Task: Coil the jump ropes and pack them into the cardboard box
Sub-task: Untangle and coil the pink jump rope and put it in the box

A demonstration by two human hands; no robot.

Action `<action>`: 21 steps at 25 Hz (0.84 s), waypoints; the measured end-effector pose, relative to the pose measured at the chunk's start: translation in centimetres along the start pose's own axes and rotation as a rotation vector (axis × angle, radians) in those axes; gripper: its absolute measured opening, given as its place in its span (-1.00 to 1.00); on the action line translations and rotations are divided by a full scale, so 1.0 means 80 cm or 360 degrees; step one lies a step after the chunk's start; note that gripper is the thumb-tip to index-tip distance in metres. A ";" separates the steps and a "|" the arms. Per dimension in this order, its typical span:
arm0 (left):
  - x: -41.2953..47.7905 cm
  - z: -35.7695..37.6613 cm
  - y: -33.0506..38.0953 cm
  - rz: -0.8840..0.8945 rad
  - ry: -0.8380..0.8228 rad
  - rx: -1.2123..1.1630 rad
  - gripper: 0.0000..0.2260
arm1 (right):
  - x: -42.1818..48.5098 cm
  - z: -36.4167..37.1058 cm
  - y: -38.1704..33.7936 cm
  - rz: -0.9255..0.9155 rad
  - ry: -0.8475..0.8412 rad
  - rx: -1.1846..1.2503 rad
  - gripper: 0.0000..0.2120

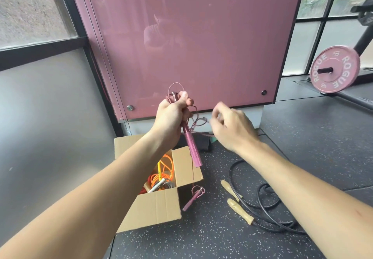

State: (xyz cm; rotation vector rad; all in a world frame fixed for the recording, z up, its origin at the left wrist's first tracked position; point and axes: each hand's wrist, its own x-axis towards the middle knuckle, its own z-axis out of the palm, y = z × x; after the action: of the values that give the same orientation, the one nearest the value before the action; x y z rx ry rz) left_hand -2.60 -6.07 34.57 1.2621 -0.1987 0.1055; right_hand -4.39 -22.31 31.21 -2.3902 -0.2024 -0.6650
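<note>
Step in hand: coiling the pink jump rope (190, 147), held in the air above the floor, just past the far right corner of the cardboard box (153, 210).

- Left hand (171, 115): fist closed round one pink handle, which points down. Several small loops of the thin cable stick out of the top of the grip.
- Right hand (232, 125): blurred. Fingers curled in, pinching the cable where it leads off the loops, just beside the left hand.
- Loose end: a long run of cable hangs from the left hand. The second pink handle (192, 199) dangles at its end, low beside the box's right wall. Cannot tell if it touches the floor.
- Box: flaps open, standing at the floor's left edge by the grey wall. Orange ropes (165, 170) and other handles already inside.
- Black rope with wooden handles (241, 211): uncoiled on the floor, right of the box.

Judgement: coil looks roughly half made. Next move calls for drawing the hanging cable up and laying more loops into the left-hand grip. The thin cable looks springy, so the loops could slip out.
</note>
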 end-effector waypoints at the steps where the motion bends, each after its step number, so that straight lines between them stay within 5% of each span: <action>1: -0.001 0.003 -0.002 -0.0011 -0.0054 0.0043 -0.76 | 0.000 0.002 -0.017 -0.0100 0.0353 0.0001 -0.86; 3: -0.004 0.003 -0.001 -0.0060 -0.0141 0.0054 -0.76 | 0.006 0.010 -0.040 -0.0187 0.0446 0.0131 -0.73; 5: -0.009 -0.001 0.003 -0.0153 -0.0231 0.0068 -0.78 | 0.004 0.015 -0.052 0.0008 -0.0081 0.0529 -0.69; 7: -0.014 -0.007 0.009 -0.0226 -0.0282 0.0158 -0.84 | 0.000 0.016 -0.038 0.0064 -0.0334 0.0552 -0.79; 10: -0.013 -0.026 0.021 -0.0342 -0.0278 0.0453 -0.87 | 0.003 0.003 0.001 0.0017 -0.0260 0.0260 -0.74; 12: -0.013 -0.040 0.029 -0.0662 -0.0423 0.0575 -0.81 | 0.009 -0.005 0.024 0.0079 -0.0104 0.0149 -0.72; 14: -0.018 -0.045 0.034 -0.0998 -0.0809 0.0441 -0.78 | 0.009 -0.004 0.030 0.0120 -0.0072 0.0004 -0.72; 16: -0.020 -0.037 0.037 -0.1019 -0.0989 -0.0001 -0.77 | 0.003 0.003 0.024 0.0128 -0.0198 -0.0108 -0.70; 19: -0.009 -0.015 0.038 -0.0615 -0.0544 -0.0755 -0.80 | -0.010 0.013 -0.006 0.0110 -0.0514 0.0022 -0.68; 21: 0.001 -0.014 0.031 -0.0198 -0.0099 -0.0800 -0.83 | -0.018 0.024 -0.029 0.0098 -0.0739 0.0186 -0.74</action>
State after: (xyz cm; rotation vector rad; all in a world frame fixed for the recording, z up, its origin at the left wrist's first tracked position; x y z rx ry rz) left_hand -2.92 -4.29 36.58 0.7742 -0.1853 -0.0881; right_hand -5.56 -19.25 30.49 -2.3923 -0.3501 -0.0579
